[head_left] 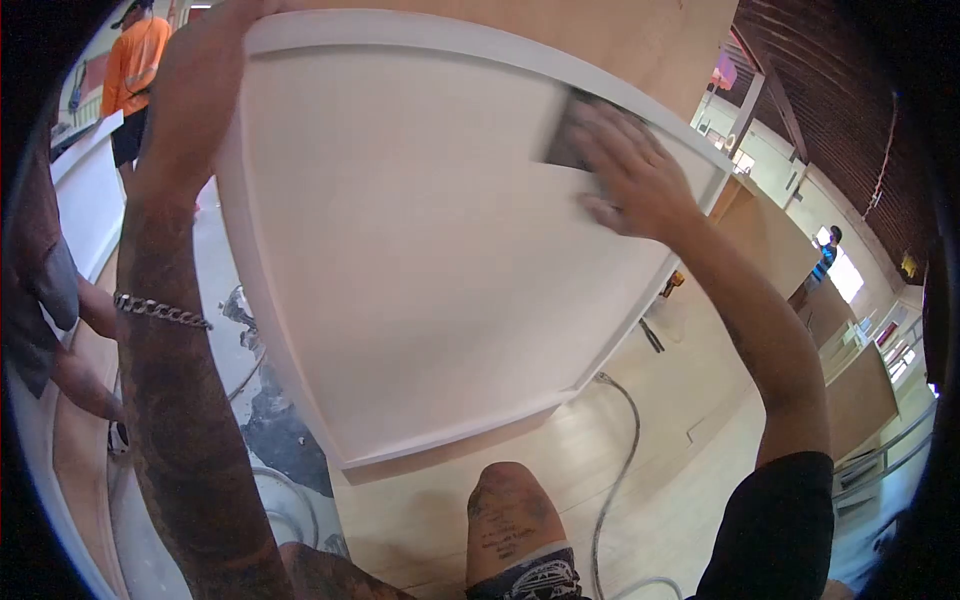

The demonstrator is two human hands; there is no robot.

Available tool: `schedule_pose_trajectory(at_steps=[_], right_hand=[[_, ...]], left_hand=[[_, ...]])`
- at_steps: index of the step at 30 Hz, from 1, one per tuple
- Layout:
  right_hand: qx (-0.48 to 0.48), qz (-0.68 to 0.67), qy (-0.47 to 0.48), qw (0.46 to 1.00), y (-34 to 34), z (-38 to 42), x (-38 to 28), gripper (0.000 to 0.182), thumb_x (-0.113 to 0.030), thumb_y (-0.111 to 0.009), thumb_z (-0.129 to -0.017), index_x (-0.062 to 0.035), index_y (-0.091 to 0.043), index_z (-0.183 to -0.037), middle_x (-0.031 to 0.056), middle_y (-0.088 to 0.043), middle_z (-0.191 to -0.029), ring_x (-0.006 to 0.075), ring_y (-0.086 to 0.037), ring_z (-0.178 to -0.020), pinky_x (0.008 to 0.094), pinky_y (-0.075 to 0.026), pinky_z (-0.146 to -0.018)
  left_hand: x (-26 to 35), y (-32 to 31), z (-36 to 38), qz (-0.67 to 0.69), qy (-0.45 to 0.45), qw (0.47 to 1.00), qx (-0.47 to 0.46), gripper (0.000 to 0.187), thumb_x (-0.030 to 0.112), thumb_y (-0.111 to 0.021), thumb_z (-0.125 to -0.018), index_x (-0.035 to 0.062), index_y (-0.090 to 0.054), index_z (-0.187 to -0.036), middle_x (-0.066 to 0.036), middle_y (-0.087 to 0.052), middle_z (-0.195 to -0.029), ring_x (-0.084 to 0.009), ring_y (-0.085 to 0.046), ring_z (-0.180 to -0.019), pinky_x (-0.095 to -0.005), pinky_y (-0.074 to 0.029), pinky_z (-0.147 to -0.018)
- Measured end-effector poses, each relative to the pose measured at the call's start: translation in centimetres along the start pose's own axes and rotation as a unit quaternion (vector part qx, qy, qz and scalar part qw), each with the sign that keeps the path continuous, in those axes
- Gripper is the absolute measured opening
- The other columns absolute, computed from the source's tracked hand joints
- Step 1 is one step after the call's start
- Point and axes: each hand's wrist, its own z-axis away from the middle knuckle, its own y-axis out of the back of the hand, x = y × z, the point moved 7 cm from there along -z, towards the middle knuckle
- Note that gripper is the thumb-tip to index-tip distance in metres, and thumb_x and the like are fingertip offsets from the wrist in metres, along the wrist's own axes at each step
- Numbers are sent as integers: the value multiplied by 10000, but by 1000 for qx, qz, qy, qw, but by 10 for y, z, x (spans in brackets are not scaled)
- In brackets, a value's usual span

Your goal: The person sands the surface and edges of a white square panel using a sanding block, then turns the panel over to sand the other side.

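Note:
A large white panel with a raised rim stands tilted before me. Flat against its upper right, my right hand presses a dark sheet of sandpaper to the surface near the rim. The hand and sheet are slightly blurred. My left hand is at the panel's upper left corner, partly cut off by the top of the view, so its fingers are hidden. A chain bracelet circles my left wrist.
A grey hose runs over the plywood floor below right. Dark-handled pliers or a similar tool lie beside the panel. Another person's arm is close on the left; a person in orange stands behind.

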Motion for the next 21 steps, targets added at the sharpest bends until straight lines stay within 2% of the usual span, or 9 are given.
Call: schedule_pose_trajectory(at_steps=[1,2,4,7,9,12,17,19,21], right_hand=[[17,17,15,1000,-10,34,23,840,-362,-771,-784,-103,-418,-1500,113,-374,-1588,319,-351,-1473,450,-318,-1214],[34,31,27,999,-14,52,33,853,-360,-778,-769,-100,-420,-1498,135,-383,-1579,331,-354,-1470,460,-317,-1212],[49,-9,48,998,6,13,6,842,-358,-772,-780,-98,-417,-1499,144,-382,-1576,337,-359,-1465,464,-321,-1208],[93,-69,94,989,41,-81,-69,752,-409,-693,-878,-100,-404,-1500,148,-392,-1559,343,-396,-1433,471,-339,-1189],[142,-88,111,980,55,-120,-104,705,-432,-645,-917,-128,-402,-1505,114,-391,-1565,288,-382,-1447,433,-329,-1203],[99,-97,86,987,51,-97,-82,711,-396,-681,-895,-107,-419,-1490,107,-393,-1568,272,-383,-1449,427,-327,-1204],[-32,11,-20,999,-6,52,29,838,-309,-784,-773,-53,-420,-1482,133,-356,-1592,335,-337,-1475,472,-280,-1227],[-12,-12,-4,1000,11,50,22,861,-328,-780,-756,-39,-419,-1483,166,-344,-1592,364,-323,-1480,505,-258,-1231],[18,-37,46,998,10,4,-14,831,-399,-738,-802,-50,-418,-1485,176,-338,-1588,359,-314,-1482,498,-245,-1235]], left_hand=[[16,4,2,-155,-108,981,30,294,205,-485,-1006,60,-655,-1197,-107,-715,-1155,-199,-703,-1027,-338,-552,-916],[33,8,2,-156,-106,982,31,294,205,-485,-1006,60,-655,-1197,-107,-715,-1155,-199,-703,-1027,-338,-552,-916],[48,25,0,31,82,991,97,363,278,-468,-1001,-21,-673,-980,-113,-675,-962,-194,-612,-921,-365,-478,-850],[35,16,0,53,71,995,46,317,243,-472,-1001,6,-682,-1030,-110,-694,-1010,-204,-648,-957,-359,-505,-870],[25,15,0,66,65,996,2,288,208,-476,-1000,34,-690,-1081,-108,-713,-1058,-213,-684,-992,-353,-531,-891],[23,6,-7,69,37,997,-26,287,191,-472,-999,44,-696,-1104,-107,-723,-1075,-221,-701,-1005,-351,-542,-901],[17,8,-4,37,-21,999,-18,317,196,-447,-996,30,-700,-1094,-110,-725,-1051,-232,-696,-987,-357,-533,-900],[9,5,-5,125,86,988,-28,306,192,-461,-989,32,-701,-1090,-113,-722,-1063,-239,-691,-983,-363,-529,-899],[25,10,-3,98,49,994,-8,309,203,-464,-990,34,-702,-1093,-115,-723,-1055,-239,-691,-984,-360,-526,-893]])
